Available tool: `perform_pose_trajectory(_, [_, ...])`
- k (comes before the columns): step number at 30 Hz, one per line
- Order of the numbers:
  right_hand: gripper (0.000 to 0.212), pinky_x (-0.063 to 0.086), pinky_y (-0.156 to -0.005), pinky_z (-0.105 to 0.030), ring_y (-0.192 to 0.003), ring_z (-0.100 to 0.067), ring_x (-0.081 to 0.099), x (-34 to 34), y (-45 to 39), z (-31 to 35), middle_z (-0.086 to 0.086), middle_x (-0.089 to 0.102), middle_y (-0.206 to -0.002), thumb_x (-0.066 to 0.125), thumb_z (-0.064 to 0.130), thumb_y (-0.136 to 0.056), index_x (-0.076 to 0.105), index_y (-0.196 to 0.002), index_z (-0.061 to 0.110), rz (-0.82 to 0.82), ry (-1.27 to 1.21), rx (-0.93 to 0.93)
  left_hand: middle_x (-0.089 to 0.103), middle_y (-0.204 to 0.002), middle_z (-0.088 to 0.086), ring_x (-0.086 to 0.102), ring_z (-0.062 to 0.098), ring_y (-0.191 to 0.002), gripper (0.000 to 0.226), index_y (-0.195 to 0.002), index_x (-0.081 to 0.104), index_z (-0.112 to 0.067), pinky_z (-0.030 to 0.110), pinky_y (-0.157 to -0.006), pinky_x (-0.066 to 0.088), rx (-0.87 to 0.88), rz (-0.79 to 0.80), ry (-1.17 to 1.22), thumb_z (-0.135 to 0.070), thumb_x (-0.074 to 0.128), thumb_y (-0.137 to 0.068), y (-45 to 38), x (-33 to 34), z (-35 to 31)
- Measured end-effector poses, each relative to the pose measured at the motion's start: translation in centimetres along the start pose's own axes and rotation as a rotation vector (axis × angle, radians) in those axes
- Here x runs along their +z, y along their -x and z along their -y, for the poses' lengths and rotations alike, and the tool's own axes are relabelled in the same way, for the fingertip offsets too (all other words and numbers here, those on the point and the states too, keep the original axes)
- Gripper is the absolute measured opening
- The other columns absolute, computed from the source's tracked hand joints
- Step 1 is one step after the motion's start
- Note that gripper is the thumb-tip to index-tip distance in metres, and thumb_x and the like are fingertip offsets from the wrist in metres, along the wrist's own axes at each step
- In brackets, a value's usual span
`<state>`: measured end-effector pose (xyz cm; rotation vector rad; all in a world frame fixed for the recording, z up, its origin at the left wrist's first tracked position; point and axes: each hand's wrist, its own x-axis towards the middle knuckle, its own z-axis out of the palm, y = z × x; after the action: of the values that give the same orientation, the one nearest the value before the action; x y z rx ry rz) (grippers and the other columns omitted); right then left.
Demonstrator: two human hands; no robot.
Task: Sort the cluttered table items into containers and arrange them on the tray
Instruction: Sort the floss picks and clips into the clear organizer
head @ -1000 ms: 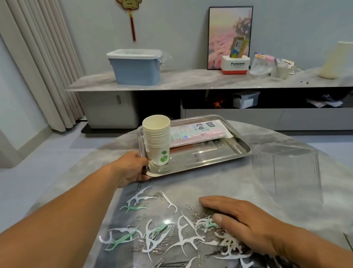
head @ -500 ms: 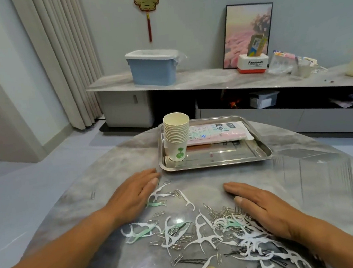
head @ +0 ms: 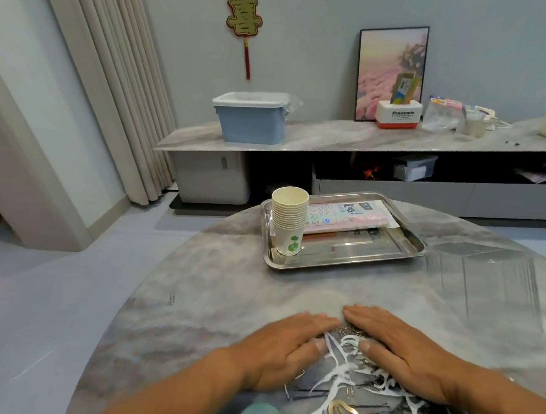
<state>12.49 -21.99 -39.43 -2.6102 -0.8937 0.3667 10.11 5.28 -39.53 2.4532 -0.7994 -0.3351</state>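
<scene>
Our left hand (head: 287,347) and right hand (head: 399,344) lie flat, fingertips nearly together, with the floss picks (head: 338,363) between them, holding nothing

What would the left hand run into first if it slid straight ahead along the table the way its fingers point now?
The left hand points up and right, so its fingertips would probably brush the right hand almost at once; they look nearly touching. Past that lies bare table, then likely the steel tray; depth is uncertain.
</scene>
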Motion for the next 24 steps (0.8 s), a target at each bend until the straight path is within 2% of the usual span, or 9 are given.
perform_pose_trajectory(2, [0.053,-0.007,-0.116,-0.007,-0.141,0.024,-0.008,0.2,0.4,0.3,0.037,0.004,-0.159,0.029,0.053,-0.105,0.011,-0.155,0.050,0.009,-0.010,-0.014,0.032,-0.159,-0.025,0.026,-0.013,-0.142,0.048,-0.152,0.026,-0.053,0.016,-0.118,0.021,-0.040,-0.116,0.100,-0.054,0.031,-0.105,0.8,0.4,-0.2])
perform_pose_trajectory(3, [0.053,-0.006,-0.117,-0.009,-0.142,0.023,-0.007,0.2,0.5,0.3,0.038,0.004,-0.159,0.028,0.055,-0.104,0.011,-0.154,0.052,0.006,-0.012,-0.016,0.035,-0.156,-0.026,0.027,-0.016,-0.139,0.046,-0.150,0.030,-0.055,0.019,-0.118,0.025,-0.091,-0.230,0.117,-0.058,0.029,-0.104,1.4,0.4,0.0])
perform_pose_trajectory(5, [0.054,-0.005,-0.119,-0.010,-0.143,0.022,-0.005,0.2,0.4,0.4,0.039,0.005,-0.158,0.025,0.058,-0.101,0.012,-0.153,0.053,-0.004,-0.005,-0.023,0.034,-0.154,-0.028,0.018,-0.020,-0.140,0.049,-0.148,0.038,-0.049,0.024,-0.122,0.020,-0.221,-0.542,0.031,-0.061,0.024,-0.103,2.7,-0.5,1.4])
perform_pose_trajectory(7, [0.055,-0.005,-0.118,-0.009,-0.143,0.023,-0.005,0.2,0.3,0.3,0.039,0.006,-0.157,0.026,0.058,-0.100,0.013,-0.153,0.052,-0.015,-0.004,-0.016,0.027,-0.158,-0.020,0.013,-0.004,-0.150,0.058,-0.154,0.035,-0.037,0.029,-0.126,0.008,-0.437,-0.777,-0.103,-0.060,0.019,-0.103,3.7,-2.0,3.9])
perform_pose_trajectory(10, [0.053,-0.005,-0.116,-0.007,-0.142,0.023,-0.004,0.8,0.3,0.1,0.040,0.007,-0.157,0.028,0.056,-0.101,0.015,-0.152,0.053,-0.035,-0.009,-0.013,0.008,-0.170,0.005,0.000,0.020,-0.156,0.073,-0.161,0.017,-0.025,0.037,-0.126,-0.002,-0.932,-0.813,-0.135,-0.065,0.016,-0.100,5.7,-3.3,7.5])
perform_pose_trajectory(12, [0.052,-0.005,-0.116,-0.006,-0.142,0.023,-0.003,1.0,0.2,0.0,0.041,0.008,-0.156,0.028,0.058,-0.100,0.017,-0.151,0.055,-0.043,-0.015,-0.009,0.002,-0.170,0.011,-0.004,0.024,-0.156,0.081,-0.162,0.010,-0.020,0.041,-0.126,-0.003,-1.091,-0.749,-0.058,-0.070,0.013,-0.097,6.6,-3.1,8.9])
perform_pose_trajectory(15, [0.052,-0.001,-0.118,-0.008,-0.143,0.023,-0.001,1.2,0.0,0.0,0.042,0.010,-0.155,0.027,0.061,-0.099,0.018,-0.150,0.057,-0.072,-0.027,-0.010,0.002,-0.170,0.011,-0.004,0.022,-0.156,0.083,-0.162,0.010,-0.018,0.040,-0.126,-0.003,-1.018,-0.625,-0.088,-0.070,0.011,-0.098,6.2,-2.2,9.1])
perform_pose_trajectory(21, [0.053,-0.002,-0.119,-0.010,-0.146,0.019,0.002,1.6,-0.5,0.0,0.036,0.011,-0.158,0.025,0.061,-0.101,0.018,-0.153,0.052,-0.105,0.003,-0.014,-0.011,-0.166,-0.017,-0.014,0.001,-0.152,0.078,-0.161,0.001,-0.039,0.024,-0.120,-0.011,-0.450,-0.295,-0.195,-0.076,-0.004,-0.092,3.0,-0.1,5.5])
perform_pose_trajectory(24, [0.056,-0.002,-0.119,-0.011,-0.146,0.017,0.005,1.6,-0.4,-0.1,0.032,0.015,-0.159,0.027,0.058,-0.102,0.022,-0.156,0.046,-0.101,-0.004,-0.001,-0.013,-0.165,-0.020,-0.018,-0.006,-0.149,0.075,-0.158,-0.003,-0.045,0.021,-0.117,-0.015,-0.281,-0.199,-0.209,-0.077,-0.009,-0.091,2.0,1.2,3.3])
